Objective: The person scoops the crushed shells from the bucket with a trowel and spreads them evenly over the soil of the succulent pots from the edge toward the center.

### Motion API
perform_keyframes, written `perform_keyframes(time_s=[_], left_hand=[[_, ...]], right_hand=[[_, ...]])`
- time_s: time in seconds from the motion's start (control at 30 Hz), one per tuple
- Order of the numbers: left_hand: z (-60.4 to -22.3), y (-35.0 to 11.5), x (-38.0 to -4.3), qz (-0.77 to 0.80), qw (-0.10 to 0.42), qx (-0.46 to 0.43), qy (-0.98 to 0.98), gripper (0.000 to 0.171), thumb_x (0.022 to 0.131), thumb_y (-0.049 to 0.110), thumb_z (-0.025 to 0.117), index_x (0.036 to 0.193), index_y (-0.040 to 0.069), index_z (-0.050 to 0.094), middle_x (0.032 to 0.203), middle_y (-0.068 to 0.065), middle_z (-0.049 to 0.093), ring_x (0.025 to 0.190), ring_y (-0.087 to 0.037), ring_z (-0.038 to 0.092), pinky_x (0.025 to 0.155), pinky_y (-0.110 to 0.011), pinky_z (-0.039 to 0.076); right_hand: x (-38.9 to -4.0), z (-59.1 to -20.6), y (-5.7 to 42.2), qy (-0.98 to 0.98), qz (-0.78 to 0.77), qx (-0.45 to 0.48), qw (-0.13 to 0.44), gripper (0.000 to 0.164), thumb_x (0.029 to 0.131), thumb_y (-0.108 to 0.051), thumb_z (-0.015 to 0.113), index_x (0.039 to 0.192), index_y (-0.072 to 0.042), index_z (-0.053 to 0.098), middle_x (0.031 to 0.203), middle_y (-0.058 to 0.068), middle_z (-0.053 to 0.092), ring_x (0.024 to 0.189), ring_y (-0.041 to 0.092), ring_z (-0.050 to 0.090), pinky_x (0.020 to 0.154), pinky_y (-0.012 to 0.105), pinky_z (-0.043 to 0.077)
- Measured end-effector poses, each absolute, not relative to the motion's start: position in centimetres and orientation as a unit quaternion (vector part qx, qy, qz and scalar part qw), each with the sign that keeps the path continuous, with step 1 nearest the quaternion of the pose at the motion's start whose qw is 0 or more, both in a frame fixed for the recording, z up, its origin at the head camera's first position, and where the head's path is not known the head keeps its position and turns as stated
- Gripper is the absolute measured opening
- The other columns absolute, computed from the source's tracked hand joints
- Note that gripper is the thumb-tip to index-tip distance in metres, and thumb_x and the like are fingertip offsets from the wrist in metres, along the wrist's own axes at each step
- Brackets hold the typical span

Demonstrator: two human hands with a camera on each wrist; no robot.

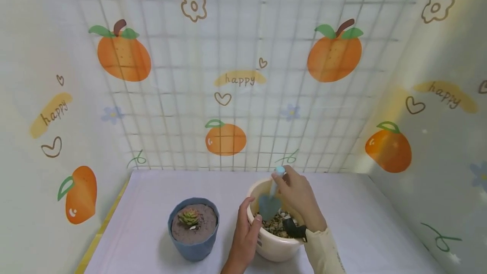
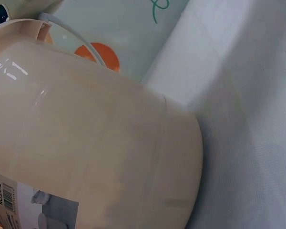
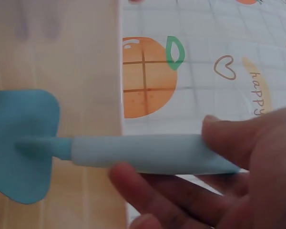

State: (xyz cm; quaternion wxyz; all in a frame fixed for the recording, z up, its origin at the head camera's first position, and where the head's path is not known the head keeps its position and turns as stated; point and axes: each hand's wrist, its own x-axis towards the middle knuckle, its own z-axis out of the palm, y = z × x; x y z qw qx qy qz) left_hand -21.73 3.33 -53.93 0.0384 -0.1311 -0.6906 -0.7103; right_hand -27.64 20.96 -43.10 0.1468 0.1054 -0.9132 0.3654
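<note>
A cream plastic bucket stands upright on the table, with brown and pale pebbles in its bottom. My left hand holds the bucket at its left side, thumb and fingers near the rim. In my right hand is a small blue trowel, gripped by its pale handle with the thumb on top and fingers beneath. Its blade points down inside the bucket, over the pebbles. Part of the pebbles is hidden by a black device at my right wrist.
To the left stands a blue pot filled with greyish soil, holding a small green and reddish succulent. White cloth covers the table. Fabric walls printed with oranges enclose the back and sides.
</note>
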Motion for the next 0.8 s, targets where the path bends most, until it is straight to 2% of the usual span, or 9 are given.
perform_keyframes(time_s=[0.1,0.2,0.27,0.33,0.47,0.6,0.67,0.73,0.8], left_hand=[[-54.06,3.39,-21.72,-0.709,0.037,-0.131,-0.691,0.05,0.111,0.037,0.049,0.158,0.034,0.031,0.167,-0.004,0.024,0.149,-0.026,0.029,0.116,-0.059,0.028],[-54.13,3.43,-21.73,-0.708,0.036,-0.131,-0.693,0.05,0.111,0.038,0.048,0.158,0.034,0.031,0.167,-0.004,0.024,0.147,-0.028,0.033,0.114,-0.058,0.031],[-54.1,3.5,-21.8,-0.708,0.036,-0.134,-0.692,0.05,0.112,0.039,0.047,0.158,0.034,0.031,0.167,-0.004,0.023,0.145,-0.029,0.034,0.113,-0.057,0.032],[-54.02,3.59,-21.89,-0.706,0.04,-0.137,-0.694,0.05,0.112,0.039,0.047,0.158,0.034,0.031,0.167,-0.004,0.024,0.147,-0.027,0.032,0.114,-0.058,0.031],[-53.85,3.7,-21.96,-0.702,0.049,-0.138,-0.697,0.049,0.111,0.04,0.048,0.158,0.034,0.032,0.167,-0.003,0.025,0.15,-0.023,0.027,0.117,-0.058,0.027],[-53.91,3.64,-21.86,-0.704,0.049,-0.135,-0.696,0.05,0.111,0.039,0.048,0.158,0.033,0.033,0.165,-0.003,0.027,0.138,-0.026,0.042,0.111,-0.055,0.035],[-54.01,3.57,-21.76,-0.704,0.05,-0.136,-0.695,0.05,0.111,0.038,0.048,0.159,0.031,0.032,0.164,-0.003,0.027,0.134,-0.026,0.044,0.109,-0.054,0.036],[-54.09,3.52,-21.67,-0.705,0.052,-0.138,-0.694,0.05,0.112,0.038,0.047,0.159,0.03,0.032,0.164,-0.002,0.028,0.137,-0.025,0.042,0.111,-0.054,0.034],[-54.1,3.49,-21.6,-0.705,0.055,-0.139,-0.694,0.051,0.112,0.038,0.048,0.159,0.029,0.032,0.165,-0.001,0.027,0.145,-0.022,0.034,0.115,-0.055,0.03]], right_hand=[[-27.59,-43.14,21.05,-0.909,0.374,0.12,0.142,0.032,0.109,-0.04,0.058,0.122,-0.012,0.063,0.084,0.008,0.073,0.069,0.016,0.066,0.066,0.043,0.054],[-27.57,-43.11,21.1,-0.908,0.386,0.13,0.096,0.028,0.109,-0.035,0.059,0.126,-0.013,0.063,0.092,0.01,0.074,0.076,0.021,0.069,0.068,0.042,0.055],[-27.56,-42.99,21.12,-0.909,0.39,0.13,0.065,0.022,0.109,-0.031,0.058,0.123,-0.013,0.062,0.093,0.01,0.074,0.078,0.024,0.07,0.067,0.041,0.055],[-27.53,-42.74,21.11,-0.914,0.383,0.125,0.05,0.017,0.11,-0.029,0.057,0.117,-0.013,0.06,0.091,0.01,0.073,0.077,0.026,0.071,0.064,0.04,0.053],[-27.44,-42.25,21.07,-0.923,0.364,0.114,0.049,0.021,0.112,-0.032,0.053,0.107,-0.012,0.055,0.083,0.009,0.069,0.07,0.024,0.068,0.06,0.038,0.049],[-27.37,-42.23,21.0,-0.924,0.362,0.118,0.043,0.024,0.113,-0.032,0.05,0.108,-0.008,0.052,0.08,0.011,0.066,0.068,0.024,0.066,0.059,0.038,0.048],[-27.37,-42.43,20.98,-0.923,0.362,0.123,0.035,0.024,0.113,-0.03,0.048,0.11,-0.006,0.051,0.079,0.011,0.065,0.066,0.024,0.064,0.06,0.038,0.048],[-27.39,-42.68,20.99,-0.923,0.363,0.13,0.022,0.025,0.114,-0.03,0.046,0.11,-0.005,0.05,0.078,0.012,0.064,0.064,0.023,0.062,0.06,0.038,0.048],[-27.48,-42.9,21.03,-0.921,0.364,0.137,0.01,0.025,0.114,-0.028,0.046,0.106,-0.006,0.049,0.076,0.012,0.062,0.061,0.022,0.058,0.059,0.038,0.047]])
